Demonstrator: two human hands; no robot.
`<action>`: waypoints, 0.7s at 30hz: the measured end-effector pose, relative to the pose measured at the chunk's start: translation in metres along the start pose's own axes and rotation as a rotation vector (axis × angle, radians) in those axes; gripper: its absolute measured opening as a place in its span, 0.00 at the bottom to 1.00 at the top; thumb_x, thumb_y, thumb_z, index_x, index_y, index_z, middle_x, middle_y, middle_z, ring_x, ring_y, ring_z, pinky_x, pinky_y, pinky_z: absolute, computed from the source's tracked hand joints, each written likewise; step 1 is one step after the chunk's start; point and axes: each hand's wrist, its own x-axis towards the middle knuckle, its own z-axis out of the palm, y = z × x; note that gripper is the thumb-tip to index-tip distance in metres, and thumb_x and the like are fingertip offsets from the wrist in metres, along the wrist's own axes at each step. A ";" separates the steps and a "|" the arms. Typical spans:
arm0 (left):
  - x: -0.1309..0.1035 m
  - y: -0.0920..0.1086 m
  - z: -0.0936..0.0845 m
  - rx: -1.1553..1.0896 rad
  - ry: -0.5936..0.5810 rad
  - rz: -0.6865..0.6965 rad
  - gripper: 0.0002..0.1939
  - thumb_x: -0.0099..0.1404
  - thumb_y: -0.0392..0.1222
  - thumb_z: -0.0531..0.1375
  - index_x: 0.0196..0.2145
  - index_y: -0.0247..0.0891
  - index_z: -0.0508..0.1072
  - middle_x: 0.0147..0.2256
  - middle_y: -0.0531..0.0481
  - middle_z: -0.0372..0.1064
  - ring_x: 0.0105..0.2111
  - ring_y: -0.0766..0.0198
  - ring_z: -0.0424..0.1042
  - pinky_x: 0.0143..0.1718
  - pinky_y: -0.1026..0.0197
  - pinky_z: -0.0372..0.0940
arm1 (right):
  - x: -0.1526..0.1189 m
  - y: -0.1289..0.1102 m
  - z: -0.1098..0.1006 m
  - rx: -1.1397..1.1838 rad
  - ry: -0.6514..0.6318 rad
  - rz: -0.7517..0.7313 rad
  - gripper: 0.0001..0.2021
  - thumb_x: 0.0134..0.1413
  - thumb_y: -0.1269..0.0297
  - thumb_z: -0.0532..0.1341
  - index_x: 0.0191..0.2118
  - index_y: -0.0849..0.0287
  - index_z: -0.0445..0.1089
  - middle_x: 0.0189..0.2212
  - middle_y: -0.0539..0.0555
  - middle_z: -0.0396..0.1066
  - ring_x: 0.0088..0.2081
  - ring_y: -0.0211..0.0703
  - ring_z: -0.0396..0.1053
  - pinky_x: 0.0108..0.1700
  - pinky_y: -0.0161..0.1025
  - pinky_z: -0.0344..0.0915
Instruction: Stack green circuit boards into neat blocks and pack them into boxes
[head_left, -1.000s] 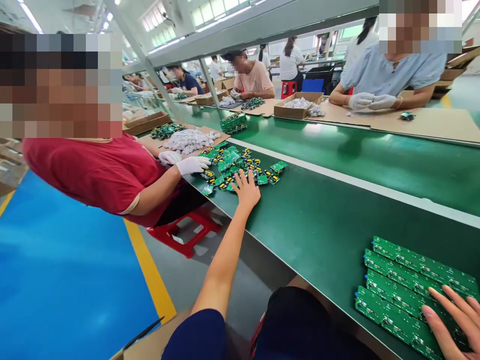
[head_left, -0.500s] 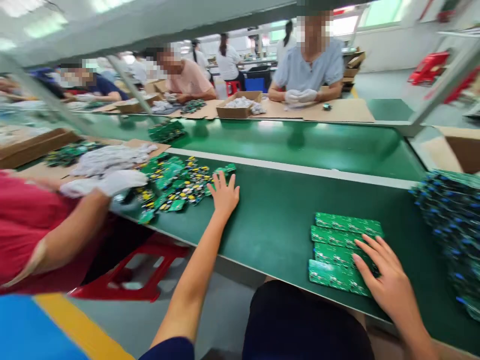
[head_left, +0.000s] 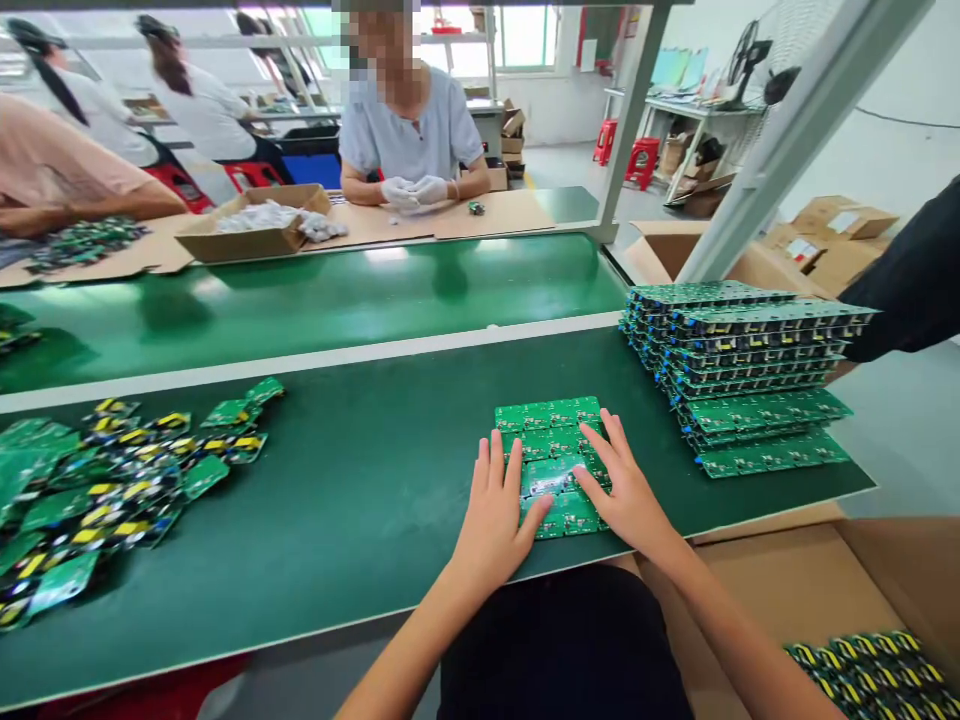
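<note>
Several green circuit board panels (head_left: 559, 442) lie in a close row on the green bench top, near its front edge. Along their left ends rests my left hand (head_left: 496, 510), its fingers stretched out and slightly spread. My right hand (head_left: 619, 488) touches their right side, fingers apart, with the fingertips over the boards. Neither hand grips anything. Parts of the panels are covered by my fingers. To the right stands a tall stack of circuit board panels (head_left: 765, 370), and a loose heap of small circuit boards (head_left: 127, 480) with yellow parts lies at the left.
Under the bench at the right, an open cardboard box (head_left: 795, 570) holds more boards. A slanted metal post (head_left: 795, 150) rises behind the stack. Across the green channel (head_left: 360, 290), a person in white gloves (head_left: 416, 193) sits by a cardboard tray (head_left: 240, 245). A dark sleeve (head_left: 911, 280) shows at right.
The view has swung right. My left hand has left the heap of small boards and come to the panels' left side. My right hand remains at their right side.
</note>
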 end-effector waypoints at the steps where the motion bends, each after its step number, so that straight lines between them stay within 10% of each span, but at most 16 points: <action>1: 0.004 -0.004 -0.004 -0.021 -0.003 0.010 0.36 0.69 0.58 0.48 0.68 0.40 0.44 0.71 0.40 0.27 0.70 0.47 0.24 0.67 0.35 0.40 | 0.004 0.002 -0.001 0.018 -0.001 0.038 0.31 0.63 0.47 0.53 0.68 0.52 0.54 0.72 0.53 0.33 0.72 0.52 0.29 0.69 0.59 0.43; 6: 0.024 -0.012 -0.005 -0.190 0.026 -0.059 0.37 0.69 0.59 0.48 0.69 0.42 0.42 0.71 0.40 0.28 0.70 0.49 0.29 0.67 0.35 0.41 | 0.025 0.005 0.003 0.139 -0.030 0.121 0.36 0.63 0.44 0.50 0.72 0.50 0.40 0.72 0.55 0.30 0.71 0.49 0.27 0.70 0.58 0.37; 21: 0.022 -0.001 0.001 -0.409 0.183 -0.090 0.31 0.69 0.57 0.50 0.65 0.46 0.54 0.69 0.46 0.45 0.70 0.54 0.40 0.69 0.41 0.41 | 0.025 0.002 0.002 0.413 -0.022 0.016 0.30 0.64 0.45 0.51 0.68 0.45 0.52 0.70 0.51 0.44 0.71 0.46 0.40 0.70 0.54 0.41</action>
